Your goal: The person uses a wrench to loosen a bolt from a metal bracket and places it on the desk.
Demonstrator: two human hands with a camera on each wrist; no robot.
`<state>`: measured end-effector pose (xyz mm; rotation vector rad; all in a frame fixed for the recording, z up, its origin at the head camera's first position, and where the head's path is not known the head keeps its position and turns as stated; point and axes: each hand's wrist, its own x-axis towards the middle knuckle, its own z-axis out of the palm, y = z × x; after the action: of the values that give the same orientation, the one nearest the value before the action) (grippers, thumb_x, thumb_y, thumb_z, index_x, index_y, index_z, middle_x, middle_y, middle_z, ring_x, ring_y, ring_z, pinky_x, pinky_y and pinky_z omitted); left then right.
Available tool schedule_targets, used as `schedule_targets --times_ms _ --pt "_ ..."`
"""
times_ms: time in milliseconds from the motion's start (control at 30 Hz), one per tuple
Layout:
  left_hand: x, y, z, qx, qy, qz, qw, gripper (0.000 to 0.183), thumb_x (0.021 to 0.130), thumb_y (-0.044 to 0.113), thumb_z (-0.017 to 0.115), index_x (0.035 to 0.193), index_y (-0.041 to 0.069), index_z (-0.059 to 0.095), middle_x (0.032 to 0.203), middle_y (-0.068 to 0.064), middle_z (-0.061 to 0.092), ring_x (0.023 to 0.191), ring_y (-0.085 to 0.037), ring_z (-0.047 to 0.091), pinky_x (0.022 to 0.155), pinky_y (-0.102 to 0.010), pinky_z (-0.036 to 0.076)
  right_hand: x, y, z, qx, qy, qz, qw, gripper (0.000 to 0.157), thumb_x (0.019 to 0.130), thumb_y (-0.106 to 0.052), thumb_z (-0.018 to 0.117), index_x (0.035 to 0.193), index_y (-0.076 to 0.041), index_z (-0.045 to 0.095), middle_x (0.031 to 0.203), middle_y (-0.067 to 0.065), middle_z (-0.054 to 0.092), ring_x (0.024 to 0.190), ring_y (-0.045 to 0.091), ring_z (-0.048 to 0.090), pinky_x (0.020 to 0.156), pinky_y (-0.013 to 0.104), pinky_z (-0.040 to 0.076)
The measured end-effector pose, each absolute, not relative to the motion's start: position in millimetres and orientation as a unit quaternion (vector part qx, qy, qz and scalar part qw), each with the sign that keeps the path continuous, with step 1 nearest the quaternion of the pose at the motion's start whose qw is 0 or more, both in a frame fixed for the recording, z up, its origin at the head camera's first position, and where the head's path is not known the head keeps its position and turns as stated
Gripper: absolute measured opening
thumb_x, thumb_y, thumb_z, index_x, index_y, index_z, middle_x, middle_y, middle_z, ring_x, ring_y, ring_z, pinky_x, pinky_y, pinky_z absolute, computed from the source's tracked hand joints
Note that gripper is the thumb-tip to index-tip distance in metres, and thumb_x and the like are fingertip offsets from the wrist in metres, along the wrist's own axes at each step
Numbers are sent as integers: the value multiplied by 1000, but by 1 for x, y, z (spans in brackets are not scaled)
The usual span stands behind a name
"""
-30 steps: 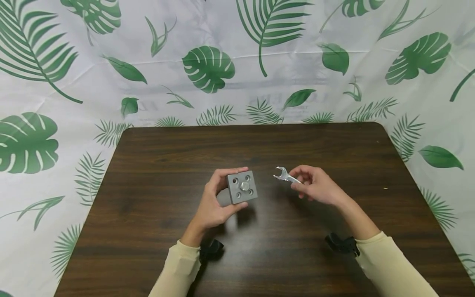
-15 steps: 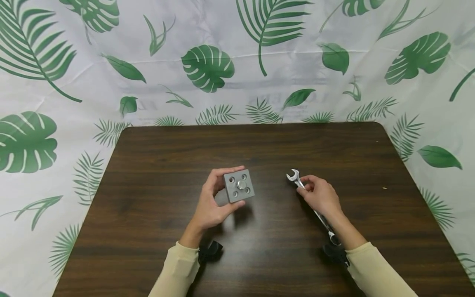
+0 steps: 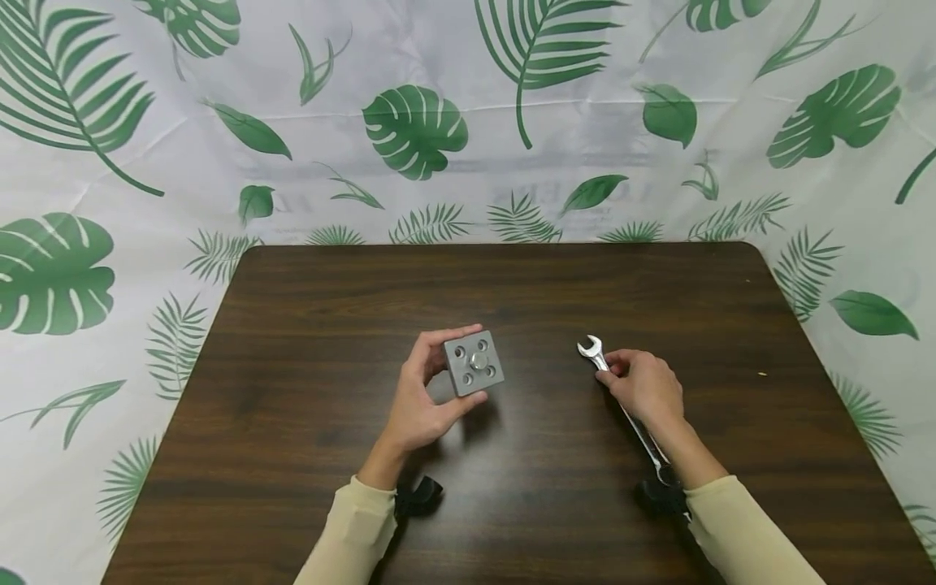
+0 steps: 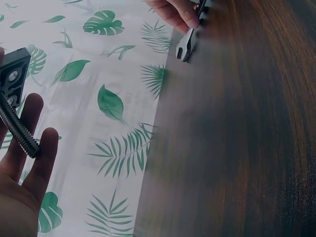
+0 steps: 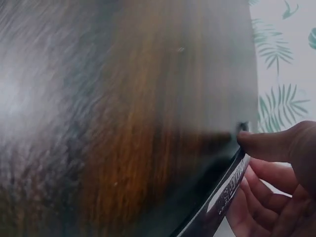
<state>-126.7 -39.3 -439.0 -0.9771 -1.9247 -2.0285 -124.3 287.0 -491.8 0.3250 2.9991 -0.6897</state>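
My left hand (image 3: 420,406) grips a grey square metal plate (image 3: 461,378) by its top and bottom edges, fingers above and thumb below. The plate has a hole near each corner, and the head of a bolt (image 3: 478,361) sits at its middle. Behind the plate, the bolt's threaded shank (image 4: 19,129) shows in the left wrist view, passing in front of the fingers. To the right, my right hand (image 3: 647,388) pinches a silver combination wrench (image 3: 634,424) near its open end, between thumb and fingers. The wrench lies slanted low over the table, its ring end by the wrist.
The dark wood-grain table (image 3: 351,309) spreads under both hands. A white cloth with green leaf prints (image 3: 307,162) hangs behind and beside it. A small pale speck (image 3: 762,374) lies on the tabletop at right. Black camera mounts (image 3: 420,496) sit at both wrists.
My right hand has moved right and down with the wrench, away from the plate, and the wrench's whole length has come into view. My left hand still holds the plate in nearly the same place.
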Motion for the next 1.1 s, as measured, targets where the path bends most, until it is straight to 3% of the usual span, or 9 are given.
schedule_targets --times_ms 333,500,700,833,1100 --pt "-124 -33 -436 -317 -655 -679 99 69 69 -12 80 129 -9 46 133 -22 57 94 -29 66 78 -35 51 -120 291 -484 81 980 -179 33 32 86 -39 73 106 -15 74 85 -2 68 76 23 61 60 44 44" --pt "-125 -31 -433 -317 -663 -668 113 69 69 -11 80 129 -8 47 132 -22 58 93 -27 66 79 -36 52 -117 264 -456 19 975 -219 -18 39 90 -45 68 114 -14 72 87 -2 68 77 19 62 59 39 45" --pt "-127 -25 -425 -330 -682 -638 142 69 69 -8 81 129 -9 47 130 -23 59 95 -25 65 75 -41 52 -112 213 -403 -111 928 -349 -66 23 89 -30 73 108 -17 74 82 -10 67 72 9 59 61 30 49" --pt "-127 -22 -423 -333 -687 -625 164 68 68 -10 80 127 -11 47 130 -22 59 98 -27 66 76 -43 53 -107 185 -385 -196 897 -385 -95 26 86 -20 78 111 -13 73 83 -10 64 70 5 57 60 26 52" --pt "-125 -20 -423 -349 -679 -616 194 67 67 -11 80 125 -13 47 129 -27 57 105 -32 65 80 -39 53 -113 163 -382 -227 902 -340 -142 26 84 -25 79 105 -10 75 80 -9 64 64 2 57 58 22 50"
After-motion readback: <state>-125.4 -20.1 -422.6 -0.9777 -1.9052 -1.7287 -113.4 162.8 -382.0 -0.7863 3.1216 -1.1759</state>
